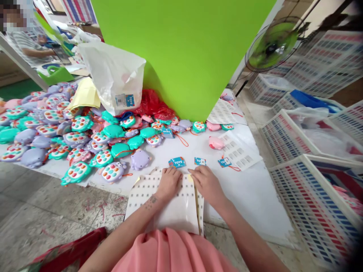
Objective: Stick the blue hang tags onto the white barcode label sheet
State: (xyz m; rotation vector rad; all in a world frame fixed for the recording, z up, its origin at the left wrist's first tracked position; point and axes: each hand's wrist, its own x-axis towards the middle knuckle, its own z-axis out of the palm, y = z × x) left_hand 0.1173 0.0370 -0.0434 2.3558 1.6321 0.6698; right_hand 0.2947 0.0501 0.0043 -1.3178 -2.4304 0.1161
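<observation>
A stack of white sheets of small square stickers lies at the table's front edge, against my body. My left hand rests on the top sheet with its fingers curled together at the far edge. Beside it my right hand is closed, thumb and forefinger pinched by the sheet's top right corner; anything between those fingertips is too small to make out. Just beyond the hands lie a blue "TOYS" card and a smaller blue tag. Another blue tag with an orange cord is farther right.
Animal-shaped button toys in green, purple and pink are heaped on the left. A white plastic bag stands behind them, before a green panel. White baskets and a fan are at right. A person sits far left.
</observation>
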